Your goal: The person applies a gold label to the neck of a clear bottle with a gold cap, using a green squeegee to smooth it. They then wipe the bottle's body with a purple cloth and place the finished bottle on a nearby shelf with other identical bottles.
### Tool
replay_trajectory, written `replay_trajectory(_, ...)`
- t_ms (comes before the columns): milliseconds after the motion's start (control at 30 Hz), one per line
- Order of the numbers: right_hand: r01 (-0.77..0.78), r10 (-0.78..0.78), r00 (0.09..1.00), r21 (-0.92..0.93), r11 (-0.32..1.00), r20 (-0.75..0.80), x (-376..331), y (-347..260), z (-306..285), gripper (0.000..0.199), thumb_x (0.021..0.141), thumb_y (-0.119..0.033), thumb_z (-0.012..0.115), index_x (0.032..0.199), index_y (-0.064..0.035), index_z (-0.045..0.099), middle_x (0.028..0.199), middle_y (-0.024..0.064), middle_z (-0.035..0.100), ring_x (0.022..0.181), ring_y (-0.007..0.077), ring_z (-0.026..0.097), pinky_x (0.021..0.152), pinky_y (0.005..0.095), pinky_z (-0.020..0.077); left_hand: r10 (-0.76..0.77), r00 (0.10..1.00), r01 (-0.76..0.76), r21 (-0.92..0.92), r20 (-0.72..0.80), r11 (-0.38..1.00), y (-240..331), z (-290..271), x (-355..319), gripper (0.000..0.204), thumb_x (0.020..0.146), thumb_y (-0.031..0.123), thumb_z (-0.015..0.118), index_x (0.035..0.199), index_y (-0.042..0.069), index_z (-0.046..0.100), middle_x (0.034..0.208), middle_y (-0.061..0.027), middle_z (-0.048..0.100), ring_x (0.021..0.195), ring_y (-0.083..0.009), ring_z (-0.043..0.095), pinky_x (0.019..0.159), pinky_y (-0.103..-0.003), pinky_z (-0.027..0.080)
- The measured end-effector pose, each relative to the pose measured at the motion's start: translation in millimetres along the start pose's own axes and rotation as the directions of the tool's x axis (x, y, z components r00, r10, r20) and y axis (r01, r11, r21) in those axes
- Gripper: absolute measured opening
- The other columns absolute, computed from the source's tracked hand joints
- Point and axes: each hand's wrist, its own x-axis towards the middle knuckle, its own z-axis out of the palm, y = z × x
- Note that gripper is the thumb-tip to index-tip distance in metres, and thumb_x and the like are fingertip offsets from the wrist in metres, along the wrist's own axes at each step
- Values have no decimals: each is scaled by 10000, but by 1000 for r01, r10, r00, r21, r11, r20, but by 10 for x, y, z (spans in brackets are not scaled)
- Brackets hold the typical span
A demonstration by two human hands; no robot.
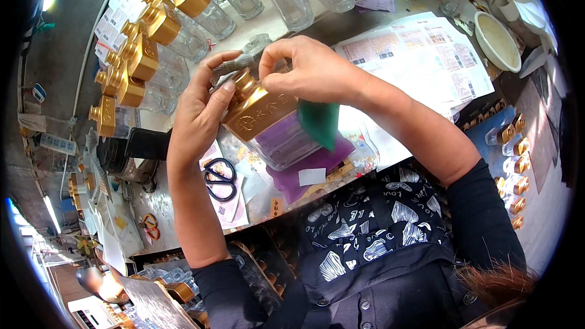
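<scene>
A square glass bottle (279, 146) with a gold, embossed shoulder (259, 111) leans on the worktable in front of me, tilted. My left hand (198, 100) is closed on it, the thumb against the gold neck (245, 83). A crumpled grey cloth (247, 55) lies between that hand's fingers and behind the neck. My right hand (311, 70) is closed, thumb and forefinger pinched together just right of the neck. From under its curled fingers hangs a green, cloth-like piece (320, 123). Whatever sits in the pinch itself is hidden. Purple cloth (292, 180) lies beneath the bottle.
Several gold-topped bottles (210, 15) line the table's left and far sides. Black-handled scissors (220, 180) lie by my left forearm. Printed sheets (426, 61) cover the right side, near a white bowl (496, 41). More bottles (518, 164) stand low at the right.
</scene>
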Motion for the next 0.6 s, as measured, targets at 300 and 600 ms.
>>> replay_trajectory(300,-25,3,991,165,986,132,102,101,-127,260,812,-267,696,867,-13,682,818,17,649,830,80,568,779,244,442,14,978,-79,-309,-209,948,-173,206,-165,456,953,88,485,1391,43,368,1230,-105,533,1094,-140,536,974,-282,407)
replay_trajectory(600,-7,-17,983,129,992,182,96,16,-112,217,786,-224,704,784,-15,644,717,-19,561,715,64,496,661,225,404,-17,977,-50,-306,-212,951,-192,213,-173,479,929,87,466,1396,35,373,1203,-122,550,1078,-162,568,961,-291,441)
